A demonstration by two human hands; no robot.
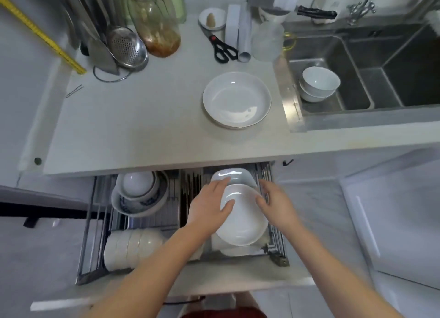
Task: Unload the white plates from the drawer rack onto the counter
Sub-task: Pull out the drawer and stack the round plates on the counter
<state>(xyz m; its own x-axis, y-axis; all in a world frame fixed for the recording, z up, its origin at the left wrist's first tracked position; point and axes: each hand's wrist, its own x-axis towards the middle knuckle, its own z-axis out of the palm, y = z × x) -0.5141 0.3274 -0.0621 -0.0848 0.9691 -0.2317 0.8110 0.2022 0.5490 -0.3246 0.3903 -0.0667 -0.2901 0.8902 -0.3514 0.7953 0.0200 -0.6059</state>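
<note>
Hands: both reach fwd and down into the pulled-out steel wire drawer rack (276,244), forearms angled inward.
L hand (209,208): palm down on left edge of the round white ceramic plate (245,220), thumb over the rim; grip closed on plate.
R hand (276,203): fingers spread at plate's right rim, touching; can't tell if grip has closed.
Plate in grip: tilted, over right compartment, above other white dishes.
Surface: pale grey surface (133,127) carries a stack of wide shallow white plates (237,100), beside the steel sink (357,79).
Left compartment: blue-patterned bowls (140,194).
</note>
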